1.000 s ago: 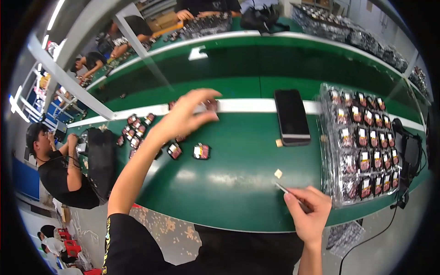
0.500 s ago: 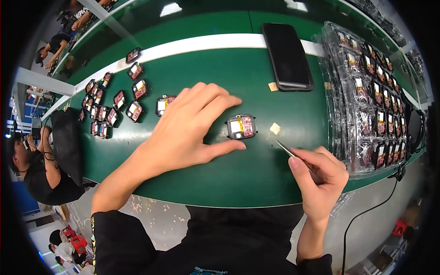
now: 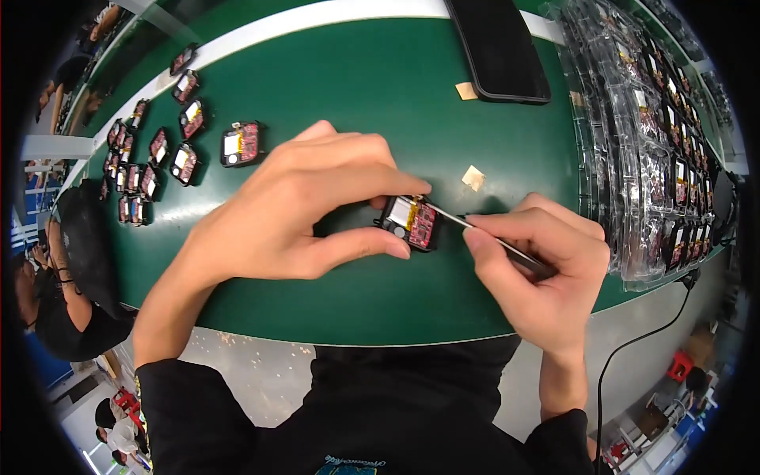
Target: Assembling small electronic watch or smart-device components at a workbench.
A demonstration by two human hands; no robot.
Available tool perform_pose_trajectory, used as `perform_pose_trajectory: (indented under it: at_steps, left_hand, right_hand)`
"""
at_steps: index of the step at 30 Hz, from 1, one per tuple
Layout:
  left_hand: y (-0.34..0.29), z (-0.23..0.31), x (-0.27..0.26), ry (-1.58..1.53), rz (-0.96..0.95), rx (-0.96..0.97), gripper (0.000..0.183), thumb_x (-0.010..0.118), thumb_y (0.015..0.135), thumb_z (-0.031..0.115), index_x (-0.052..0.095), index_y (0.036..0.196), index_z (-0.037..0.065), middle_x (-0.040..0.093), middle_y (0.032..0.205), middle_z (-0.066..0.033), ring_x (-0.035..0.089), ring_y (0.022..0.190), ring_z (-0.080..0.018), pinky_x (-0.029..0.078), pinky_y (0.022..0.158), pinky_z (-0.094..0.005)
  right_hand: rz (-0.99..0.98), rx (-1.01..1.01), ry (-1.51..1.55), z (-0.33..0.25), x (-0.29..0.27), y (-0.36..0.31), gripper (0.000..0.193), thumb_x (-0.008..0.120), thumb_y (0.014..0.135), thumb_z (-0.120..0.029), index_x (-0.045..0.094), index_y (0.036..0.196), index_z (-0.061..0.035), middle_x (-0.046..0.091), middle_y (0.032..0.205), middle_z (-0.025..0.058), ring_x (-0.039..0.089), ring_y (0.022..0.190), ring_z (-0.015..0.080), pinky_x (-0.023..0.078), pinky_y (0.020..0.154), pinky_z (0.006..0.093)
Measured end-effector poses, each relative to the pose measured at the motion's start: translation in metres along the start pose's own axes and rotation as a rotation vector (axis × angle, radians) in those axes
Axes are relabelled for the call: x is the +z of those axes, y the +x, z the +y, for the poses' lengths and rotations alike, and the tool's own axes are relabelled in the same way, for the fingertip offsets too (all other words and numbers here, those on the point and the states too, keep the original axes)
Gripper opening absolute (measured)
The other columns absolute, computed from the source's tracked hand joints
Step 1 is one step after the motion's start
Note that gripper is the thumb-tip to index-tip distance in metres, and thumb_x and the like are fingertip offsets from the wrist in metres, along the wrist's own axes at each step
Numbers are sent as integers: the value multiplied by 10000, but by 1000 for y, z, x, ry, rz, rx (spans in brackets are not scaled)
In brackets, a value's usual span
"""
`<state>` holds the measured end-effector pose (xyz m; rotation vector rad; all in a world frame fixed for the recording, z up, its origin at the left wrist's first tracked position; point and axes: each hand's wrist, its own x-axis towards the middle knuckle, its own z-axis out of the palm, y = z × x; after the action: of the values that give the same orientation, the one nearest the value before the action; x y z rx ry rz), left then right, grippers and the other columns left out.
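Note:
My left hand [image 3: 297, 206] grips a small open watch case [image 3: 423, 227] between thumb and fingers, on the green table. Inside the case are a red circuit board, a white block and yellow tape. In my right hand [image 3: 546, 265] is a pair of tweezers [image 3: 453, 217], whose tip reaches the case's upper right edge. Whether the tip pinches anything is too small to tell. A small tan square of film [image 3: 473, 178] lies just beyond the tweezers. Another watch case [image 3: 241, 144] sits beyond my left hand.
Several similar watch cases [image 3: 186, 162] are spread at the far left. A black phone [image 3: 507, 59] lies at the back, with a tan piece [image 3: 465, 92] beside it. Stacked clear trays [image 3: 633, 265] full of cases stand at right. A person [image 3: 67, 301] sits at left.
My left fingers have closed on the watch case, which is now tilted. The tweezers have moved left from near the tan square to the case. The whole view has shifted.

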<state>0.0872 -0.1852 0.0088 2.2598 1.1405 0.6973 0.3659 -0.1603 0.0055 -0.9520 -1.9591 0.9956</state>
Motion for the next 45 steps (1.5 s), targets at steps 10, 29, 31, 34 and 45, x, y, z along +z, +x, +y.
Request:
perform_pose_trajectory:
  at_steps: [10, 29, 31, 34, 45]
  left_hand:
    - [3, -4, -1, 13, -20, -17, 615, 956, 752, 341, 822, 1260, 21, 749, 963, -66, 664, 882, -232, 408, 819, -358]
    - [6, 2, -3, 17, -35, -65, 642, 974, 735, 318, 797, 1267, 8, 714, 931, -50, 574, 799, -185, 419, 762, -322]
    - [4, 1, -1, -59, 23, -97, 588, 978, 732, 292, 789, 1223, 27, 698, 914, -30, 514, 750, -163, 406, 733, -310]
    - [4, 1, 1, -31, 31, -90, 528, 973, 738, 280, 787, 1169, 39, 703, 914, -26, 526, 740, -159, 407, 732, -309]
    - [5, -3, -3, -14, -14, -63, 546, 976, 733, 316, 805, 1175, 44, 731, 943, -30, 526, 738, -153, 422, 719, -299]
  right_hand:
    - [-6, 59, -76, -3, 7, 1, 129, 843, 829, 80, 832, 947, 29, 624, 688, 4, 486, 567, 34, 304, 515, 228]
    - [22, -43, -115, 3, 1, -2, 146, 847, 826, 89, 838, 960, 32, 652, 723, 12, 496, 566, 28, 322, 515, 216]
    - [44, -105, -160, 5, 3, -4, 173, 854, 814, 92, 845, 975, 29, 653, 728, 10, 484, 563, 27, 318, 513, 217]
    - [87, -189, -225, 6, 7, -6, 243, 871, 780, 97, 857, 1010, 21, 663, 750, 8, 462, 554, 30, 314, 503, 221]
    - [65, -208, -265, 5, 12, -5, 278, 873, 775, 116, 867, 1031, 10, 685, 780, 17, 485, 557, 43, 333, 500, 229]
